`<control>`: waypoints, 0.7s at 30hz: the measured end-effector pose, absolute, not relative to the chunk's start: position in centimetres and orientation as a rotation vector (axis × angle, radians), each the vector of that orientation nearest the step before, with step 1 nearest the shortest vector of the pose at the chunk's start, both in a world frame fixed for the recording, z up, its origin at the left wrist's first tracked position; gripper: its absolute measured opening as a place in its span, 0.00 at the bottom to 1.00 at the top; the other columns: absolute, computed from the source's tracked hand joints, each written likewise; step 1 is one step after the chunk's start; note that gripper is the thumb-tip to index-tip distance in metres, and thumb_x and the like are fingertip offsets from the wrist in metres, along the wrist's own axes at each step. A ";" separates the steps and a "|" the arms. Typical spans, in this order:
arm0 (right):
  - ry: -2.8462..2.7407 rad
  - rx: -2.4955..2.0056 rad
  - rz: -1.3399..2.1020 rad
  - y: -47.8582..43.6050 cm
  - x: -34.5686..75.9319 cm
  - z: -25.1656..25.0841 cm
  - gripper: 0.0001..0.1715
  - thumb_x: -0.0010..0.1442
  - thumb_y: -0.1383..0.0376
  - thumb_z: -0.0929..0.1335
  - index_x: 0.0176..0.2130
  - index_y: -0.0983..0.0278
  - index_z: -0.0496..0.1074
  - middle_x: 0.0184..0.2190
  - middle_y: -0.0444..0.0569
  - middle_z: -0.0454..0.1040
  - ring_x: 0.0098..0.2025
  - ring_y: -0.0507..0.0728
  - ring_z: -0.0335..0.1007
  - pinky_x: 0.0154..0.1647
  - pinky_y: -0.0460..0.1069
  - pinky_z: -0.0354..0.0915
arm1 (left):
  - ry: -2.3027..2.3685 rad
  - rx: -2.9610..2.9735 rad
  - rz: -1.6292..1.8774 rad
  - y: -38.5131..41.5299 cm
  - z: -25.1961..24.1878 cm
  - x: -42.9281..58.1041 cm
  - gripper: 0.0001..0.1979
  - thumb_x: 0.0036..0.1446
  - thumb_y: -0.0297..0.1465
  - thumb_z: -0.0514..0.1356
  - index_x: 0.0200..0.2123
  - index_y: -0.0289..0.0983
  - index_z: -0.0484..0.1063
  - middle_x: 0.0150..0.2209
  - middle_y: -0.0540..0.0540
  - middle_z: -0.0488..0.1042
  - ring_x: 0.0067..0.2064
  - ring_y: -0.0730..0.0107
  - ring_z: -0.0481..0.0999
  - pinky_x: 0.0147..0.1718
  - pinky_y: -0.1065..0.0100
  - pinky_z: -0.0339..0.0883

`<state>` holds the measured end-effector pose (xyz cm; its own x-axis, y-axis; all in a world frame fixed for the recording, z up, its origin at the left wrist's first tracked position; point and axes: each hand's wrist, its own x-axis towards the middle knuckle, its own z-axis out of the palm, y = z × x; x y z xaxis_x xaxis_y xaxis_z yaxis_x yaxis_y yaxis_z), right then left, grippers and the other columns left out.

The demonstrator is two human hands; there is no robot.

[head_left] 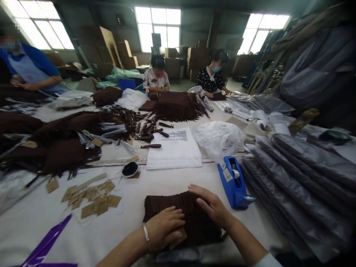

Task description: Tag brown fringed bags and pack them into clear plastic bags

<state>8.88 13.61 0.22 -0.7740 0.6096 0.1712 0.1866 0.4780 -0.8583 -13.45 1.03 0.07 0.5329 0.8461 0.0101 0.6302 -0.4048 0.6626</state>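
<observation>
A dark brown fringed bag [169, 200] lies flat on the table right in front of me, its strands running over the upper face. My left hand [167, 226] rests palm down on its left half, fingers stretched out, with a bracelet at the wrist. Under that hand a bit of brown tag [179, 239] shows. My right hand [210, 207] lies across the upper right edge of the bag, fingers extended and thumb apart. Neither hand grips anything I can see. Much of the bag's middle is covered by the hands.
A blue tape dispenser [233, 183] stands right of the bag. Brown tags [94, 198] and a small black-filled dish [129, 169] lie left. White bags [174, 150] are stacked ahead, wrapped packages [294, 185] at right. Straps [147, 128] and fringed bags [176, 105] lie farther back; three co-workers sit or stand beyond.
</observation>
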 end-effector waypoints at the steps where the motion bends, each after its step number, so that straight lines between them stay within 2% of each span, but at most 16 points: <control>1: -2.361 -0.657 1.196 14.0 8.0 0.0 0.24 0.64 0.56 0.60 0.58 0.56 0.62 0.60 0.49 0.62 0.63 0.60 0.52 0.63 0.61 0.51 | 1.214 2.168 0.511 0.9 0.5 -13.4 0.16 0.62 0.34 0.52 0.52 0.41 0.67 0.55 0.45 0.69 0.58 0.62 0.65 0.60 0.56 0.53; 4: -2.638 -0.524 1.110 13.4 5.8 -2.0 0.28 0.63 0.55 0.62 0.61 0.53 0.56 0.63 0.48 0.56 0.66 0.62 0.43 0.64 0.65 0.44 | 1.466 2.134 0.709 1.2 1.6 -14.8 0.14 0.64 0.34 0.49 0.46 0.40 0.72 0.45 0.46 0.76 0.48 0.67 0.73 0.55 0.61 0.59; 6: -2.732 -0.432 1.045 12.6 5.3 -3.7 0.29 0.63 0.55 0.62 0.62 0.51 0.53 0.63 0.47 0.54 0.66 0.63 0.41 0.64 0.67 0.42 | 1.887 2.030 0.731 2.0 1.9 -17.9 0.15 0.64 0.35 0.48 0.41 0.39 0.74 0.39 0.46 0.77 0.43 0.67 0.74 0.50 0.64 0.62; 8: -2.746 -0.405 0.980 12.0 5.4 -5.1 0.30 0.63 0.56 0.62 0.63 0.51 0.51 0.64 0.47 0.52 0.66 0.63 0.40 0.64 0.68 0.43 | 2.337 1.843 0.585 3.0 1.9 -22.2 0.15 0.63 0.35 0.49 0.39 0.38 0.74 0.39 0.44 0.76 0.44 0.66 0.73 0.48 0.66 0.63; 10: -2.755 -0.402 0.932 11.9 5.7 -5.8 0.31 0.63 0.56 0.62 0.63 0.51 0.50 0.64 0.47 0.51 0.66 0.63 0.41 0.63 0.67 0.45 | 2.551 1.711 0.468 4.5 1.6 -26.6 0.14 0.62 0.32 0.50 0.40 0.36 0.74 0.42 0.40 0.75 0.47 0.61 0.70 0.50 0.63 0.61; 13: -2.789 -0.367 0.851 12.4 5.9 -5.9 0.32 0.63 0.54 0.62 0.63 0.51 0.50 0.64 0.47 0.51 0.66 0.63 0.42 0.63 0.66 0.48 | 2.669 1.599 0.307 7.1 1.1 -31.4 0.09 0.56 0.27 0.55 0.35 0.31 0.75 0.39 0.34 0.74 0.47 0.52 0.70 0.50 0.55 0.60; 15: -2.785 -0.311 0.752 13.0 5.7 -6.0 0.34 0.61 0.52 0.63 0.63 0.52 0.50 0.63 0.47 0.53 0.65 0.63 0.46 0.62 0.65 0.51 | 2.685 1.562 0.203 8.9 0.8 -32.9 0.06 0.52 0.23 0.57 0.29 0.31 0.74 0.33 0.34 0.75 0.43 0.50 0.71 0.47 0.53 0.62; 17: -2.755 -0.238 0.620 13.6 5.4 -6.4 0.36 0.60 0.51 0.64 0.63 0.52 0.50 0.61 0.48 0.58 0.63 0.63 0.52 0.60 0.62 0.56 | 2.681 1.566 0.145 10.5 0.8 -33.2 0.07 0.50 0.21 0.56 0.27 0.32 0.74 0.30 0.36 0.74 0.42 0.51 0.72 0.44 0.53 0.63; 21: -2.706 -0.174 0.381 14.5 4.8 -8.3 0.36 0.61 0.54 0.64 0.63 0.51 0.48 0.57 0.46 0.64 0.58 0.60 0.60 0.56 0.55 0.63 | 2.554 1.752 0.185 14.3 0.8 -31.1 0.09 0.53 0.22 0.55 0.36 0.33 0.74 0.38 0.35 0.74 0.48 0.52 0.70 0.48 0.55 0.60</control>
<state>4.78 14.49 -8.34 -0.9118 0.1753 0.3713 0.0660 0.9551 -0.2888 -31.08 14.32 0.79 -0.3618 0.9316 0.0348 0.9269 0.3554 0.1204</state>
